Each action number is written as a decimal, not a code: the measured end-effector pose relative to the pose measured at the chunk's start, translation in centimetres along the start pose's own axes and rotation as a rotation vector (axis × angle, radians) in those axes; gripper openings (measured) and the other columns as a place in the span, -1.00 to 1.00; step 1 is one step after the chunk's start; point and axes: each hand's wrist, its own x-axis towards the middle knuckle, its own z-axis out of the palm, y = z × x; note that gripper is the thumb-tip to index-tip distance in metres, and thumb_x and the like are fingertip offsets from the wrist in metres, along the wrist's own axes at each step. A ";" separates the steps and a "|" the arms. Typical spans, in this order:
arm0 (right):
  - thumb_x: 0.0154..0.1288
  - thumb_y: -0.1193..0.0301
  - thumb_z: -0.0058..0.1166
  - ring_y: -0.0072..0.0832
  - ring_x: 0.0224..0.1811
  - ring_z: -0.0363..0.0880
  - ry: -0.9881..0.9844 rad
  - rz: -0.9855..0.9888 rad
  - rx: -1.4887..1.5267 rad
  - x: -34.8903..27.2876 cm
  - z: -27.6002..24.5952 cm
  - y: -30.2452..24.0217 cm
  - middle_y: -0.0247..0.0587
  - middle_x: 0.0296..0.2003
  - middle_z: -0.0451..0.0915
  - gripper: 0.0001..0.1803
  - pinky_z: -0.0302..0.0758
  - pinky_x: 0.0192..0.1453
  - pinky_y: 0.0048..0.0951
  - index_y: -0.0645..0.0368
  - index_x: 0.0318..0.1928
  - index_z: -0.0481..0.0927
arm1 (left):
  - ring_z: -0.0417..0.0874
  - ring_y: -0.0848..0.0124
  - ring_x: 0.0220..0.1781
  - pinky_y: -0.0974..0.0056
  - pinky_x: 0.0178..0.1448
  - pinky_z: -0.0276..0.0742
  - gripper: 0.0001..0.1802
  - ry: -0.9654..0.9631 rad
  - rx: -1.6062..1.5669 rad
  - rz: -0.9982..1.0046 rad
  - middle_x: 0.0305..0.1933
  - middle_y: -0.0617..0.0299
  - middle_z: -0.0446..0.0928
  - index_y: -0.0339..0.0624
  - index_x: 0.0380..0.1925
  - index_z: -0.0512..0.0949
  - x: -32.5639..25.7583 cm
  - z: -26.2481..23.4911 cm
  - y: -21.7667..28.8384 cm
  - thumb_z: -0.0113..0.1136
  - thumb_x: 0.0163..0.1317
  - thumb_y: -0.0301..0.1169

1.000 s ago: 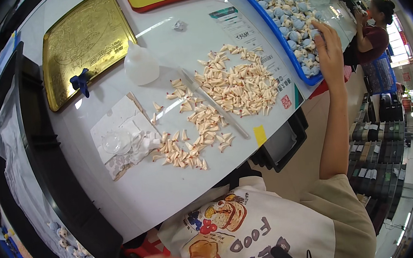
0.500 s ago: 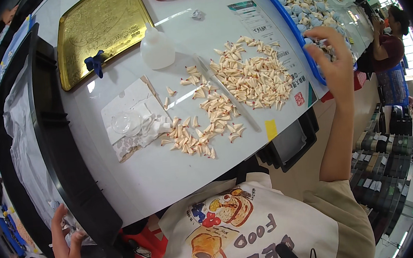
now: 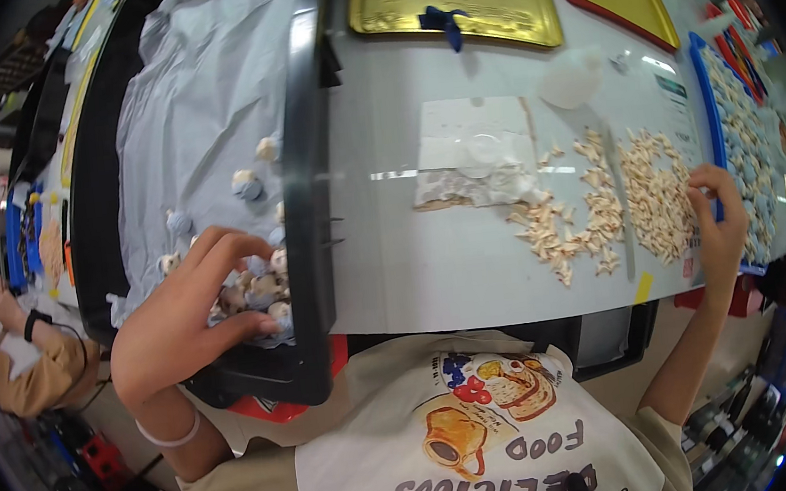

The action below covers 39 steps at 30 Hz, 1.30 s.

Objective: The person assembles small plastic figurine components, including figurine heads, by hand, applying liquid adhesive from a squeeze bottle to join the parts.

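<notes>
My left hand (image 3: 187, 317) reaches into the black tray (image 3: 294, 174), fingers bent and apart over a cluster of small blue-and-cream pieces (image 3: 260, 285). More such pieces lie farther in on the crumpled grey liner (image 3: 195, 104). At the right side, my right hand (image 3: 721, 209) is by the edge of a pile of small cream cone-shaped pieces (image 3: 658, 192) with reddish tips. Its thumb and forefinger are curved with a gap between them, and I see nothing held. Beside it stands a blue tray (image 3: 707, 87) full of blue-and-cream pieces.
A flat grey strip (image 3: 620, 205) divides the cream pieces. Left of them are a white board (image 3: 449, 136), a clear round dish (image 3: 477, 154) and a translucent bottle (image 3: 570, 84). Gold trays (image 3: 485, 24) lie behind, one with a dark-blue ribbon (image 3: 444, 25). Another person's hand (image 3: 6, 306) shows far left.
The view has swung left, bringing the black tray fully in. My left hand has reached over the pieces in it. My right hand has shifted from above the blue tray to the cream pile's edge.
</notes>
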 end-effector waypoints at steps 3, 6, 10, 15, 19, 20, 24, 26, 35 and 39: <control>0.22 0.55 0.06 -0.57 -0.29 0.48 0.033 0.079 0.042 -0.1 0.0 0.7 -0.32 -0.37 0.56 -0.93 0.37 -0.16 -0.55 0.32 -0.32 0.54 | 0.45 0.18 -0.05 0.23 -0.04 0.40 -0.44 0.002 -0.105 -0.003 -0.07 0.14 0.35 -0.17 -0.03 0.41 -0.1 0.0 -0.1 0.35 -0.12 -0.53; 0.28 0.52 0.04 -0.63 -0.39 0.46 0.063 0.151 0.058 -0.2 -0.3 0.5 -0.34 -0.42 0.56 -0.88 0.39 -0.22 -0.60 0.34 -0.23 0.56 | 0.45 0.17 -0.06 0.25 -0.02 0.39 -0.46 0.034 -0.067 0.168 -0.06 0.12 0.35 -0.18 -0.05 0.42 -0.2 0.0 -0.3 0.34 -0.12 -0.55; 0.29 0.50 0.06 -0.66 -0.38 0.45 0.072 0.233 0.095 -0.5 -1.0 1.0 -0.35 -0.41 0.54 -0.85 0.41 -0.24 -0.61 0.29 -0.17 0.58 | 0.45 0.17 -0.08 0.27 -0.01 0.39 -0.50 0.061 -0.185 0.283 -0.08 0.10 0.34 -0.19 -0.12 0.45 -0.6 0.5 -1.1 0.34 -0.15 -0.58; 0.28 0.49 0.11 -0.66 -0.30 0.45 0.044 0.257 0.248 -0.6 -1.4 1.7 -0.35 -0.31 0.53 -0.82 0.41 -0.19 -0.62 0.28 -0.13 0.56 | 0.44 0.27 -0.10 0.29 -0.03 0.38 -0.55 0.067 -0.196 0.355 -0.09 0.08 0.36 -0.25 -0.22 0.49 -0.9 0.4 -1.2 0.37 -0.21 -0.64; 0.25 0.52 0.12 -0.65 -0.27 0.47 -0.006 0.219 0.304 -0.2 -1.2 -0.2 -0.35 -0.30 0.54 -0.80 0.41 -0.13 -0.62 0.29 -0.11 0.56 | 0.48 0.23 -0.15 0.30 -0.04 0.40 -0.66 0.119 -0.191 0.393 -0.14 0.11 0.35 -0.26 -0.29 0.52 -1.5 0.7 -1.1 0.32 -0.16 -0.63; 0.24 0.54 0.12 -0.64 -0.24 0.47 -0.049 0.226 0.326 -0.1 -1.1 -0.7 -0.35 -0.29 0.54 -0.80 0.41 -0.10 -0.62 0.31 -0.12 0.57 | 0.50 0.24 -0.18 0.30 -0.06 0.41 -0.68 0.131 -0.211 0.416 -0.16 0.11 0.36 -0.27 -0.31 0.53 -1.7 0.8 -1.1 0.31 -0.17 -0.64; 0.20 0.58 0.13 -0.63 -0.22 0.47 -0.118 0.219 0.345 0.5 -0.9 -1.2 -0.32 -0.29 0.54 -0.79 0.39 -0.09 -0.62 0.33 -0.13 0.59 | 0.53 0.26 -0.25 0.34 -0.12 0.45 -0.70 0.207 -0.227 0.418 -0.20 0.10 0.41 -0.27 -0.33 0.53 -1.9 1.2 -0.6 0.29 -0.16 -0.64; 0.19 0.59 0.13 -0.62 -0.23 0.46 -0.147 0.150 0.333 0.7 -1.2 -0.5 -0.31 -0.31 0.54 -0.81 0.38 -0.11 -0.62 0.33 -0.15 0.59 | 0.56 0.29 -0.26 0.37 -0.19 0.49 -0.72 0.442 -0.062 0.341 -0.20 0.04 0.47 -0.26 -0.35 0.55 -2.6 1.1 0.5 0.28 -0.17 -0.64; 0.10 0.62 0.16 -0.61 -0.32 0.35 -0.153 0.072 0.378 1.2 -0.1 -2.4 -0.33 -0.39 0.43 -0.89 0.28 -0.18 -0.63 0.31 -0.38 0.47 | 0.64 0.12 -0.13 0.29 -0.08 0.59 -0.80 0.108 -0.789 0.747 -0.16 -0.06 0.52 -0.35 -0.17 0.56 -3.6 6.6 3.9 0.11 0.19 -0.57; 0.07 0.65 0.14 -0.61 -0.34 0.32 -0.167 -0.026 0.317 2.4 0.3 -4.9 -0.34 -0.39 0.41 -0.86 0.27 -0.19 -0.62 0.29 -0.40 0.43 | 0.59 0.17 -0.03 0.31 -0.05 0.56 -0.66 -0.123 -1.080 0.804 -0.07 -0.09 0.52 -0.32 -0.07 0.56 0.4 10.0 6.2 0.27 0.10 -0.55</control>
